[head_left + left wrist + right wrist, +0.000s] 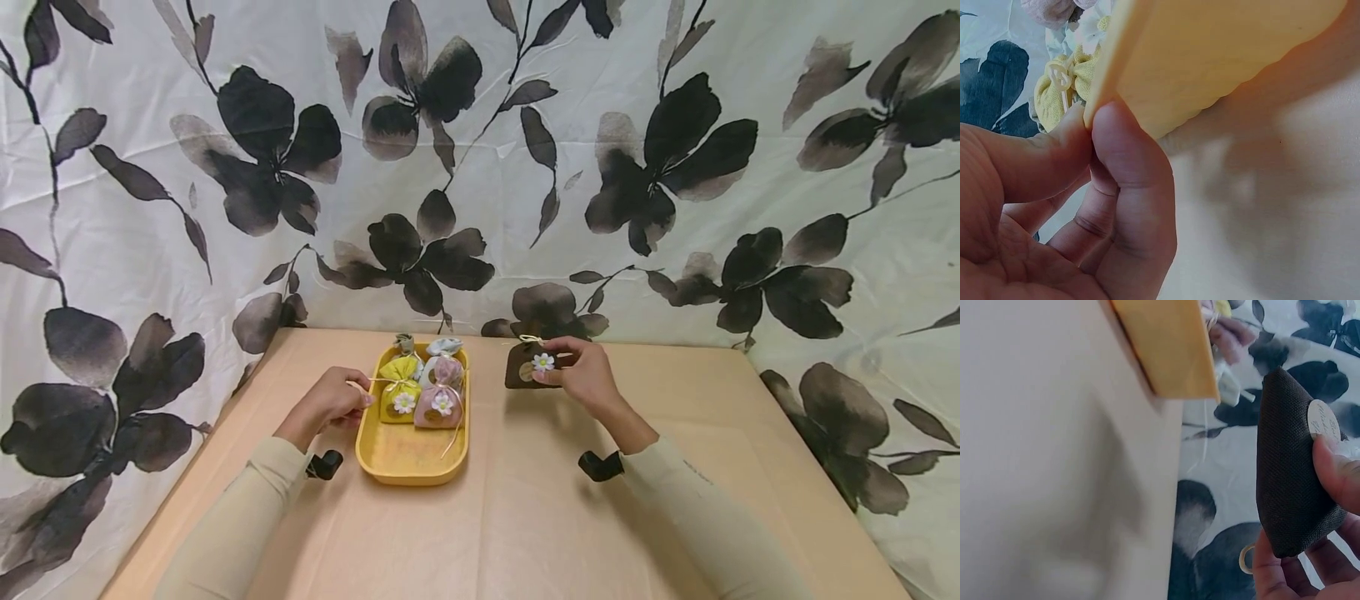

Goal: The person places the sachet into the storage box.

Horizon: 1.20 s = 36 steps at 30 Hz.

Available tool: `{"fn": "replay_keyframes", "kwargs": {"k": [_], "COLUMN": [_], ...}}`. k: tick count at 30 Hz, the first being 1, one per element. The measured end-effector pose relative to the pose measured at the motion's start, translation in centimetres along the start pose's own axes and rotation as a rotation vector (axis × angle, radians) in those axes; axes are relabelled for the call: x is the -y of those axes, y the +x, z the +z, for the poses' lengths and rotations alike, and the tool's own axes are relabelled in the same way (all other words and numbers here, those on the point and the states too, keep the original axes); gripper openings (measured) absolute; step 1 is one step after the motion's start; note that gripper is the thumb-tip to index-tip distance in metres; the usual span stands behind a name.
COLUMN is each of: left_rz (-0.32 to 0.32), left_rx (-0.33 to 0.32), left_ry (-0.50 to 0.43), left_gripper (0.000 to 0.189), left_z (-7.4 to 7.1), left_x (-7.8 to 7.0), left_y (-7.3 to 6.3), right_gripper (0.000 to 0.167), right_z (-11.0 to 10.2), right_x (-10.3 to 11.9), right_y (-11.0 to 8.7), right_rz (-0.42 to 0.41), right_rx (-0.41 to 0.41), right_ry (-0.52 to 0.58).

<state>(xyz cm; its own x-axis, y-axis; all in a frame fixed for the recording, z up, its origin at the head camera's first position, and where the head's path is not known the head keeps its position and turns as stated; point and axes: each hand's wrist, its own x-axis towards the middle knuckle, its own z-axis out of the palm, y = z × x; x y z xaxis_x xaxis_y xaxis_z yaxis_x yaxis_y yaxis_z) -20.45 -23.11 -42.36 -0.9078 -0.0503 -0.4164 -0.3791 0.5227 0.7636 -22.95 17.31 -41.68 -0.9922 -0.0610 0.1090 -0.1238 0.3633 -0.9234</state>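
My left hand (339, 398) pinches the left rim of a yellow tray (412, 458), thumb inside and finger outside, as the left wrist view shows. In the tray's far part stand several small drawstring sachets, among them a yellow sachet (397, 398) and a pink sachet (438, 407), both with white flowers. A pale blue one and a greyish one are partly hidden behind them. To the right of the tray, my right hand (588, 375) holds a dark brown sachet (519, 367) above the table. This sachet has a round label (1322, 420), a white flower and a pale cord.
A tan cloth covers the table (525, 517). Behind it and along both sides hangs a white curtain (540, 208) with dark flowers. The tray stands between my two hands, left of the table's middle.
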Motion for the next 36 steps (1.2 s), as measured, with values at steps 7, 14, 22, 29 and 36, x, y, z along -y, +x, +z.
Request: {"fn": "replay_keyframes", "kwargs": {"k": [7, 14, 22, 29, 36], "left_rz": [-0.001, 0.008, 0.012, 0.007, 0.007], "left_rx": [-0.001, 0.006, 0.001, 0.003, -0.004], "left_ry": [-0.001, -0.011, -0.001, 0.005, -0.001], "left_gripper": [0.023, 0.023, 0.024, 0.023, 0.023], "left_z": [0.0, 0.0, -0.1, -0.1, -0.1], "left_x": [0.1, 0.3, 0.3, 0.2, 0.2], "left_y": [0.0, 0.0, 0.0, -0.1, 0.0], "right_gripper": [0.052, 0.052, 0.052, 0.051, 0.05], "right_z": [0.8, 1.7, 2.7, 3.6, 4.8], "right_x": [1.4, 2.6, 3.9, 4.7, 5.2], "right_y": [-1.0, -2.0, -2.5, -2.9, -3.2], "right_rz": [-0.032, -0.03, -0.04, -0.04, -0.055], "right_rx": [-0.002, 0.013, 0.014, 0.025, 0.029], "right_ry": [0.014, 0.02, 0.002, 0.018, 0.021]}}
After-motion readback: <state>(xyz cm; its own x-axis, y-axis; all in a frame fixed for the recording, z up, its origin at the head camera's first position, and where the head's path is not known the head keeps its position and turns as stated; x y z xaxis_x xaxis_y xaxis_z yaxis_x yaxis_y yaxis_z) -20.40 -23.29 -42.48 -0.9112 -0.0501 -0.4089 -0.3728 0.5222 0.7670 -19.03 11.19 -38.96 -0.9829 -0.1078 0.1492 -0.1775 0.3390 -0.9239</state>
